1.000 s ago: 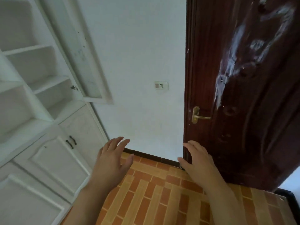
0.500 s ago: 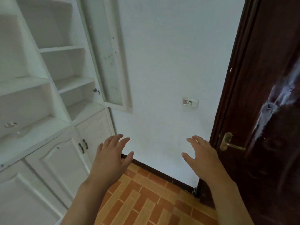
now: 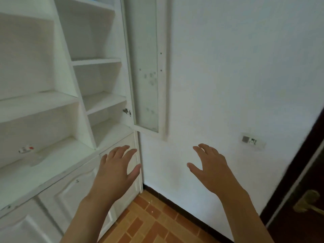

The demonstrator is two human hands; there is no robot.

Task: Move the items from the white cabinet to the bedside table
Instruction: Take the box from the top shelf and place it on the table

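Right now, head view only: both hands are hanging empty in the lower middle of the frame. Left hand (image 3: 115, 170) is spreading its fingers, palm down, in front of the lower doors of the white cabinet (image 3: 57, 106); right hand (image 3: 209, 170) is also spreading wide, over the bare white wall, gripping nothing.

Cabinet is filling the left half of the frame. Glass door (image 3: 146, 67) is standing swung open against the wall, upper centre. Most shelves are looking bare. The only likely task thing showing is a small white item with red marks (image 3: 26, 149) at the left edge, lying on the broad lower shelf; too blurred to say what it is. A faint clear shape may be lying just below it, cannot tell. A blue edge is peeking at the top left, unclear. Bedside table is not showing anywhere in frame.

Risks, as judgement:
- Frame is smearing, so the view seems to be moving; a reach for the small item could be landing off target and knocking it deeper or off the shelf lip.
- Item is looking small and low, so a spread hand may be fumbling it; a pinch is probably needed.
- Open glass door is sitting just above the left hand; lifting that hand carelessly could be bumping its lower corner.
- Dark door (image 3: 301, 172) at lower right is crowding the right side.
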